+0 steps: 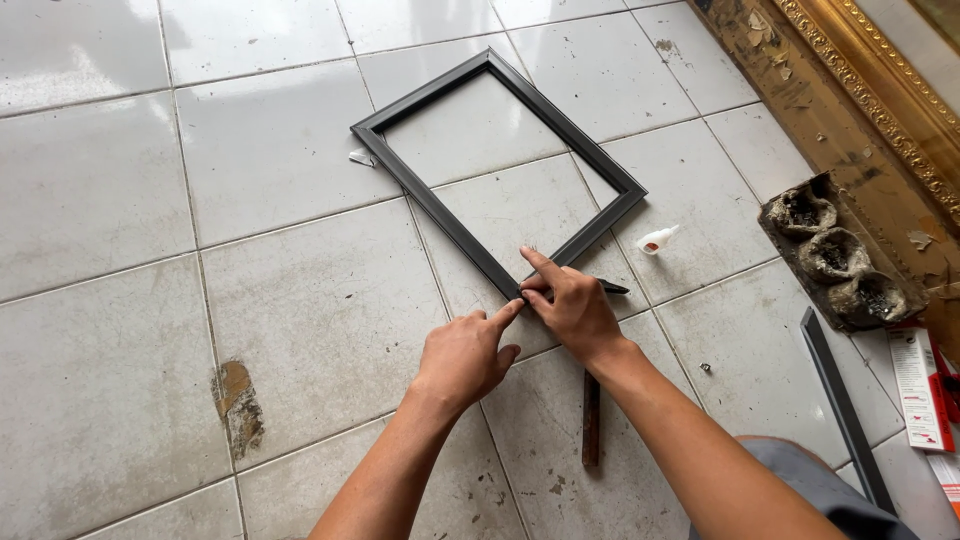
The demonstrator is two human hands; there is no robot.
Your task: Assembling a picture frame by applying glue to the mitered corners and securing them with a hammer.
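A dark rectangular picture frame (430,200) lies flat on the white tiled floor (300,310). My left hand (465,355) points its index finger at the frame's near corner and touches it. My right hand (573,308) presses on the same corner, index finger stretched along the frame's short side. A hammer with a wooden handle (591,420) lies on the floor under my right wrist, its dark head partly hidden by the hand.
A small white glue tube (657,239) lies right of the frame. A dark loose frame strip (845,410) lies at the right, near an egg-carton piece (838,258), a red and white box (922,385) and a large gilded frame (860,90).
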